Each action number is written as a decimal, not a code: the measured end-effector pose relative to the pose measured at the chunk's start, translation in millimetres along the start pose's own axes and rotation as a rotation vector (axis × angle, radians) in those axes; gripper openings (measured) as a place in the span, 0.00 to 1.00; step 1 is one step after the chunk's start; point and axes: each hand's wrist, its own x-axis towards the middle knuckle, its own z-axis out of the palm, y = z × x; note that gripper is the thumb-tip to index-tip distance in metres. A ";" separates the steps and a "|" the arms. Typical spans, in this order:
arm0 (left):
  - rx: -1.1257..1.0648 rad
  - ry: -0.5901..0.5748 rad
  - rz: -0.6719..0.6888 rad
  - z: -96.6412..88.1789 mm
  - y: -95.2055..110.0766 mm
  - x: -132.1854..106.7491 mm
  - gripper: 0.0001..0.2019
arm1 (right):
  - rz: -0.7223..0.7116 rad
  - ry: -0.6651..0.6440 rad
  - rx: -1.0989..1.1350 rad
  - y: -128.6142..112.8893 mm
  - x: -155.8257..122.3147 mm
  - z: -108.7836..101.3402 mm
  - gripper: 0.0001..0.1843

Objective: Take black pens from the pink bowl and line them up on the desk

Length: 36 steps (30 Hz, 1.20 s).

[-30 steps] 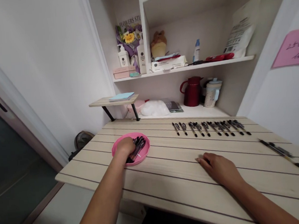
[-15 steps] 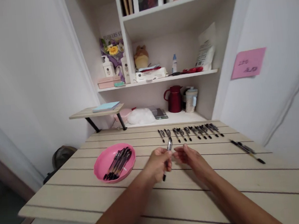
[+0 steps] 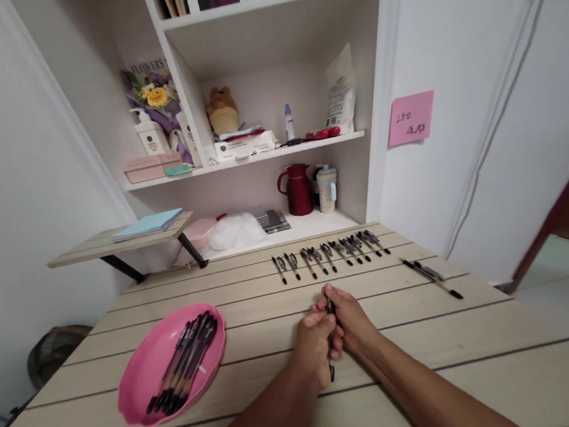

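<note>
The left hand (image 3: 315,347) has taken one black pen (image 3: 331,367) out of the pink dish (image 3: 131,401) at the near left, and now it and the right hand (image 3: 352,324) both grip that pen over the table's (image 3: 476,356) middle, near the far row of pens (image 3: 328,256).

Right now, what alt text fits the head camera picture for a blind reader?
The left hand and right hand hold one black pen over a wooden table. A pink plate with pens lies at the left; a row of pens lies beyond the hands.
</note>
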 end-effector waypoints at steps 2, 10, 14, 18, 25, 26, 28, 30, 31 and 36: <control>0.012 -0.029 0.010 0.5 0.6 -3.1 0.15 | -0.027 0.010 0.030 -2.3 0.1 1.0 0.18; 0.011 -0.181 -0.033 -1.9 1.2 -11.6 0.17 | -0.195 0.042 0.260 -18.5 12.9 -14.8 0.13; 0.033 -0.196 -0.035 -2.0 2.9 -12.8 0.17 | -0.271 0.119 0.189 -30.9 16.5 -28.8 0.16; 0.030 -0.182 -0.041 -3.3 4.0 -12.3 0.17 | -0.271 0.209 -0.223 -38.8 16.6 -47.8 0.20; 0.040 -0.192 -0.023 -4.3 0.6 -9.1 0.19 | -0.282 0.300 -1.156 -64.2 21.4 -114.2 0.08; 0.043 -0.189 -0.021 -4.1 0.3 -9.0 0.19 | -0.299 0.355 -1.269 -70.4 23.0 -124.4 0.07; 0.046 -0.186 -0.020 -3.8 -0.1 -8.9 0.20 | -0.323 0.485 -1.473 -83.4 26.1 -141.7 0.10; 0.042 -0.182 -0.022 -3.7 -0.3 -8.7 0.20 | -0.315 0.566 -1.645 -95.8 29.0 -153.9 0.09; 0.038 -0.181 -0.024 -3.7 -0.3 -8.4 0.21 | -0.302 0.582 -1.715 -101.1 30.3 -157.9 0.08; 0.038 -0.173 -0.034 -3.7 -0.9 -6.3 0.20 | -0.216 0.602 -1.889 -114.5 38.4 -161.3 0.11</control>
